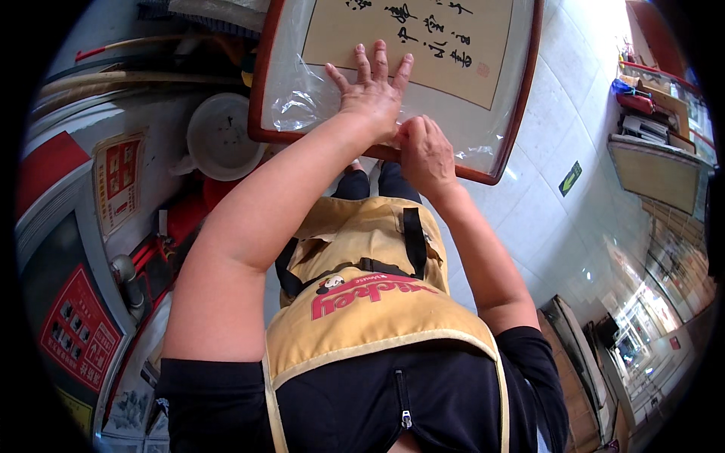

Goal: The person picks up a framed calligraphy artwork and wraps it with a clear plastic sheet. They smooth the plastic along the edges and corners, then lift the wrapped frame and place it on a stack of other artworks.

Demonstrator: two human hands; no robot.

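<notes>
A calligraphy sheet (461, 75) with dark brush characters and a red seal lies inside a reddish-brown wooden frame (519, 98). Clear, wrinkled plastic film (298, 106) covers the framed work and catches the light at its near corners. My left hand (374, 90) lies flat on it with fingers spread, partly over the sheet's near edge. Beside that wrist, my right hand (427, 155) is closed at the middle of the frame's near rail. Its fingertips are pressed together; what they pinch is hidden, though film lies right around them.
At the left stand a white bucket (226, 136), a red-handled rod (94, 53) and long strips (113, 79) by the wall. Pale floor tiles (529, 204) with a green arrow sticker (571, 179) spread to the right. Loaded shelving (653, 162) lines the far right.
</notes>
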